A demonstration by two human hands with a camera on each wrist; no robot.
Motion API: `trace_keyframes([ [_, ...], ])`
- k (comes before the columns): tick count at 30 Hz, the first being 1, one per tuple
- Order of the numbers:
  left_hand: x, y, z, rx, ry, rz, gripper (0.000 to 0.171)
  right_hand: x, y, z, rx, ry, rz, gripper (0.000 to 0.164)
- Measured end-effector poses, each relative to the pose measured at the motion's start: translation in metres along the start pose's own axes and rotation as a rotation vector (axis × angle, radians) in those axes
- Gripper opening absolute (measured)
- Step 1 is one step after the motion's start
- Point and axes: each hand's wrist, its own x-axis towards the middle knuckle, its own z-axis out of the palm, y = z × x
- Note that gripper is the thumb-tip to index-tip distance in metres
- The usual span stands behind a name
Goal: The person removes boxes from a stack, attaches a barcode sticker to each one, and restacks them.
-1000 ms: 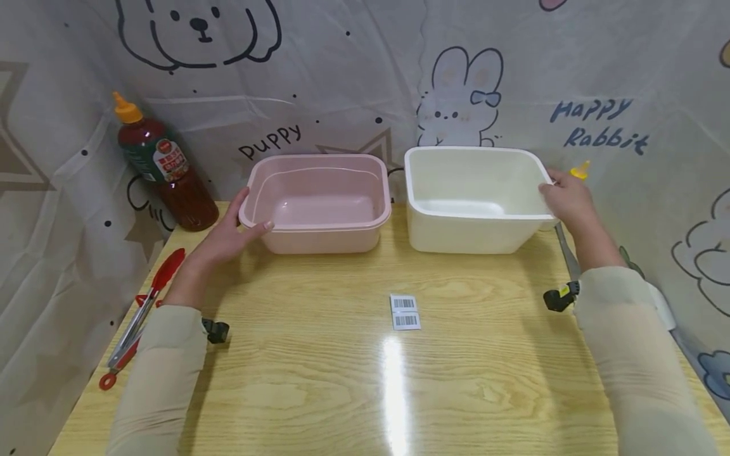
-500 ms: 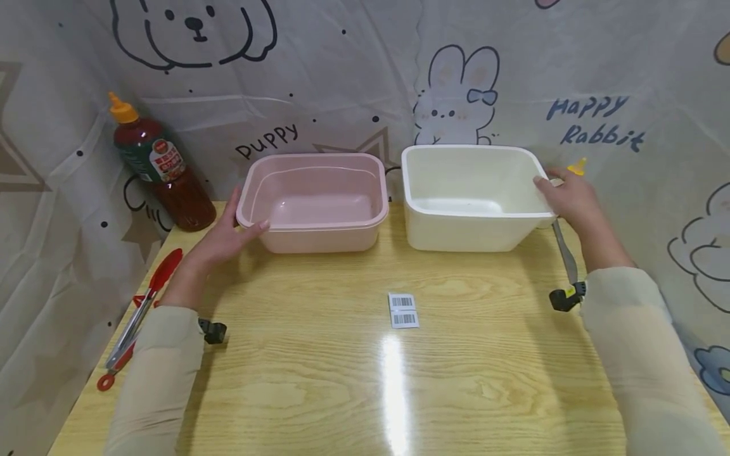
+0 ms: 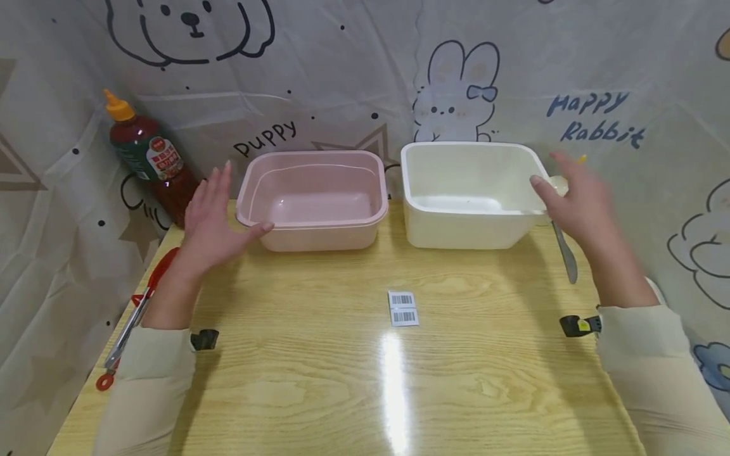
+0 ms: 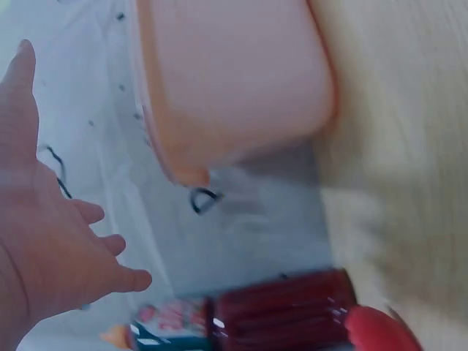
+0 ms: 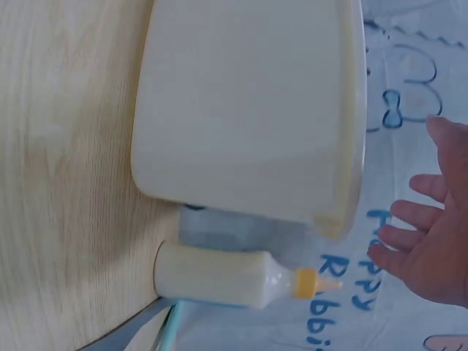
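Deep, cream-white, rounded-rectangular plastic bin: just left of the right hand; probably light and stiff, slightly slick on its smooth walls, best taken by the thick rim at both ends.
Shallower, pink, rounded-rectangular plastic basin: just right of the left hand; likely lighter and springier, best held under its lip.
Left hand: fingers spread, holding nothing, thumb toward the basin.
Right hand: fingers spread, holding nothing, beside the bin.

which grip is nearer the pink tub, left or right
Left. The left grip is beside the left end of the pink tub; the right grip is at the right end of the white tub, with that tub between it and the pink one.
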Motion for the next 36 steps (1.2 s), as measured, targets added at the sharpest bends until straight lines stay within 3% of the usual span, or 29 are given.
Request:
trace_keyframes([
  [6,-0.017,0.029,0.006,0.084,0.012,0.149,0.120,-0.028,-0.026,0.013,-0.045,0.025,-0.154,0.069],
  [12,-0.034,0.053,0.021,0.105,-0.005,0.262,0.123,-0.056,-0.043,0.033,-0.008,0.055,-0.364,0.070],
  [18,-0.050,0.072,0.040,0.094,-0.110,0.367,0.121,-0.075,-0.051,0.062,0.029,0.035,-0.544,0.075],
  [23,-0.060,0.084,0.063,0.063,-0.188,0.421,0.119,-0.084,-0.059,0.086,0.042,-0.081,-0.594,0.076],
  [29,-0.067,0.091,0.092,0.047,-0.265,0.411,0.116,-0.092,-0.069,0.110,0.036,-0.294,-0.539,0.079],
  [36,-0.070,0.094,0.121,0.065,-0.342,0.410,0.112,-0.100,-0.075,0.137,-0.034,-0.492,-0.548,0.083],
])
